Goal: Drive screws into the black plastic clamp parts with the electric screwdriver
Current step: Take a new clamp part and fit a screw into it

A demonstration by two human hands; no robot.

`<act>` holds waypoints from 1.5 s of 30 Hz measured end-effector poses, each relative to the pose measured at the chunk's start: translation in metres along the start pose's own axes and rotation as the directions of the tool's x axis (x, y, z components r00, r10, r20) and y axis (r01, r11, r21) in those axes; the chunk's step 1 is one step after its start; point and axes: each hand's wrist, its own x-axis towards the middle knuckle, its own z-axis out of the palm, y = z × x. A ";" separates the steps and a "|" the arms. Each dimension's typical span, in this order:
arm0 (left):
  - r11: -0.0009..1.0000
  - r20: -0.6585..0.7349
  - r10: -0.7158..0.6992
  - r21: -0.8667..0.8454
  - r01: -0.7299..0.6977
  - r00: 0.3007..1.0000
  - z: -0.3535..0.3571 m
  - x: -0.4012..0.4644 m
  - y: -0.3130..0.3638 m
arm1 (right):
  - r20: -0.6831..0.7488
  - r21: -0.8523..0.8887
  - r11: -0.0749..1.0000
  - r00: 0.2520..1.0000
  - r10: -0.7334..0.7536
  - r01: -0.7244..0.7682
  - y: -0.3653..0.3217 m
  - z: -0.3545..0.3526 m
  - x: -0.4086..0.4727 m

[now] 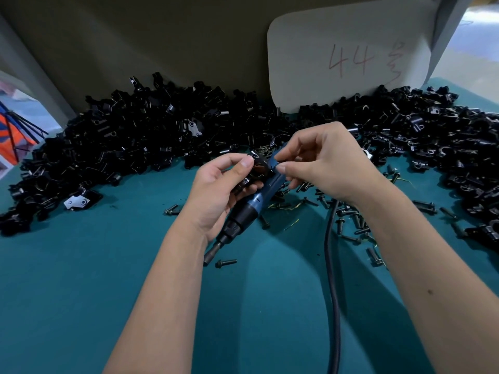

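Viewpoint: looking down from head height at two bare forearms reaching over a workbench.
Table surface (81,292): smooth teal covering, matte, with soft shadows under the arms.
Left hand (216,190): palm turned up and inward, thumb and fingers curled round a small black plastic clamp part (258,164) held above the table at the middle of the view. Whether this hand also touches the tool below it cannot be told.
Clamp part in hand: glossy black, curved and lumpy, with a brownish spot showing in its opening.
Right hand (329,166): thumb and forefinger pinched narrow against the clamp part's right edge; the other fingers bend loosely behind. What sits between the fingertips is too small to make out.
Electric screwdriver (253,203): slim cylinder, blue body with a black ribbed collar and a dull metal bit holder, slanting from under the hands down to the left, its tip close to the table.
Cable (333,292): thick black rubbery cord running from behind the right wrist to the bottom edge.
Clamp parts pile (135,136): a broad heap of shiny black moulded pieces arcing across the back of the table, some with silvery metal plates.
Screws (348,220): dark flanged screws scattered loose under and beside the right wrist; one lies alone by the bit.
Card (348,58): pale rounded board propped against the back wall, "44" handwritten in red.
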 end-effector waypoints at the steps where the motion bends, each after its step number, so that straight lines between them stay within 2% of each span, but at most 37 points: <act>1: 1.000 -0.004 -0.004 -0.015 0.004 1.000 0.001 0.000 -0.001 | -0.001 0.025 1.000 1.000 0.003 -0.003 0.001 0.001 0.000; 7: 0.992 -0.007 -0.021 -0.122 0.020 1.000 0.006 0.002 -0.001 | -0.091 0.174 0.983 0.995 -0.037 0.053 0.003 0.012 -0.001; 12: 0.988 -0.002 -0.025 -0.153 0.024 1.000 0.007 0.002 -0.001 | -0.128 0.179 0.982 0.991 -0.044 0.067 0.005 0.014 0.000; 22: 0.986 -0.022 -0.026 -0.163 0.023 0.999 0.007 0.002 -0.002 | -0.010 0.140 0.990 1.000 -0.026 0.027 0.008 0.001 -0.001; 25: 0.995 -0.041 0.020 -0.102 -0.024 0.999 0.008 0.003 -0.003 | -0.100 0.176 0.984 0.995 -0.013 0.030 0.008 -0.002 0.000; 29: 0.988 -0.064 0.152 0.021 -0.151 0.986 0.011 0.006 -0.009 | -0.217 0.280 0.959 0.976 0.023 0.040 0.004 -0.004 0.001; 34: 0.959 -0.001 0.258 0.122 -0.256 0.966 0.012 0.008 -0.012 | -0.176 0.201 0.979 0.984 0.000 0.036 -0.003 0.010 0.003; 41: 0.947 0.005 0.284 0.158 -0.281 0.959 0.011 0.008 -0.014 | -0.104 0.077 0.997 0.995 -0.008 0.016 -0.003 0.012 0.002; 45: 0.943 0.014 0.283 0.179 -0.281 0.959 0.011 0.009 -0.015 | -0.141 0.042 0.998 0.989 -0.036 0.043 -0.003 0.015 0.000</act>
